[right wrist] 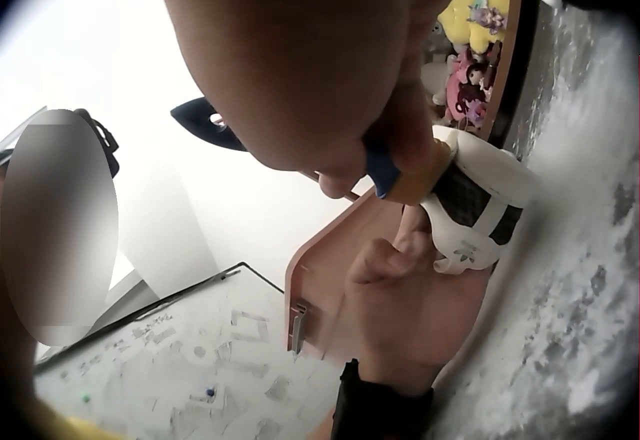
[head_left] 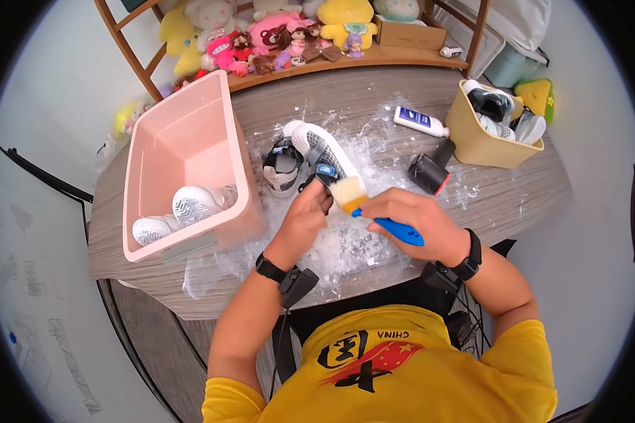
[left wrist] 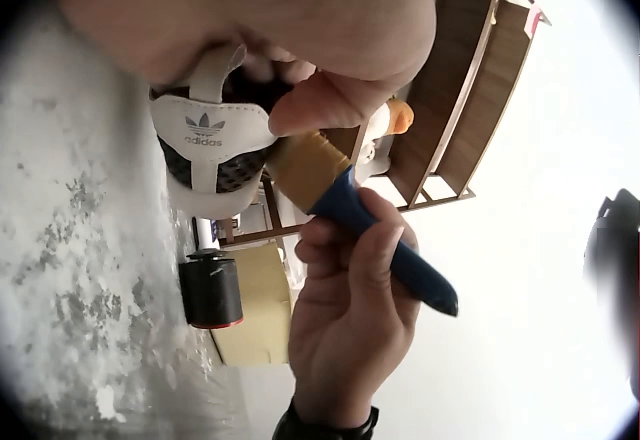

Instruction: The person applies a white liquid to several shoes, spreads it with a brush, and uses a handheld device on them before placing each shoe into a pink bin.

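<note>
Shoe (head_left: 333, 154): tilted at the worktop (head_left: 402, 273), beside the pink tub (head_left: 241, 166); likely light, flexible above, firmer in the sole.
Left hand (head_left: 305, 224): your fingers curl round its collar, a sound hold.
Right hand (head_left: 422, 220): closed on the brush (head_left: 402, 232); steer its stiff handle, letting the bristles flex.

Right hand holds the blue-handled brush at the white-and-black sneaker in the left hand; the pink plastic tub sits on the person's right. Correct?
Wrong side: the head view shows the pink plastic tub on the person's left. Right hand with brush, left hand with sneaker: as stated.
</note>
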Tool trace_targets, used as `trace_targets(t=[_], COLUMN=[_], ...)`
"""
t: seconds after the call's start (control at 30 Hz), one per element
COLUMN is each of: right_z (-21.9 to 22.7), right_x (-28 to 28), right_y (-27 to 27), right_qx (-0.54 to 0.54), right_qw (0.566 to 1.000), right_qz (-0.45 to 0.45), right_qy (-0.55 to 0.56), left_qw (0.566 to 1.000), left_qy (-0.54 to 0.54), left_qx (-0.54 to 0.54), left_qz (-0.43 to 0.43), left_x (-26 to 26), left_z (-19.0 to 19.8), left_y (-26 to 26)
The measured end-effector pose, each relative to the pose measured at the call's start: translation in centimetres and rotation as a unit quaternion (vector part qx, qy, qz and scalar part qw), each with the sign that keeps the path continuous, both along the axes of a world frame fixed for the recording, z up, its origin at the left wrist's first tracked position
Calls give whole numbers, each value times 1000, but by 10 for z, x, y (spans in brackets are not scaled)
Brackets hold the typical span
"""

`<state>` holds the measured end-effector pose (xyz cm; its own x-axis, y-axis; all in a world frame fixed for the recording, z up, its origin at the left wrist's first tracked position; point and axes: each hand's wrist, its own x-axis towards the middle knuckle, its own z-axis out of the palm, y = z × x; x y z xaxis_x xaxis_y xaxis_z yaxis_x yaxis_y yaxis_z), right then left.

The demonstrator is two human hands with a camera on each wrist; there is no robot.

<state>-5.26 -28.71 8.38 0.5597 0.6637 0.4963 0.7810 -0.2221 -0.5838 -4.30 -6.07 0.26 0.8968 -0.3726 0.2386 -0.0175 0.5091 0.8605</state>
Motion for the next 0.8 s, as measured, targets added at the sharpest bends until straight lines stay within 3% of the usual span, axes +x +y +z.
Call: trace_targets(t=[0.03,0.13,0.2,0.27,0.5,0.6,0.7,0.8], right_z=[2,3,6,9,47,63,73,75], right_x=[-5,-13,-16,-15,1,19,44,47], right_y=[-5,-14,-15,-12,-5,-1,-2,-6], right_qx=[-21,-79,-116,-66,-53,-14,30,71], right_qw=[999,993,988,996,998,996,970,981], right_qz=[14,50,53,43,11,-32,-112,-101], right_qy=[20,69,84,37,16,-79,-211,-149], left_qw=[1000,993,994,993,994,986,981,968], left_qy=[-11,47,15,-10,-15,-25,-32,-33], left_qx=[1,-109,-109,-108,24,50,111,222], left_qz=[-23,18,-17,-49,-109,-160,-156,-114], left_x=[0,0,-3,-6,-13,-12,-20,-22], left_z=[5,1,4,11,12,5,3,8], left_y=[1,-1,4,3,0,-6,-6,-2])
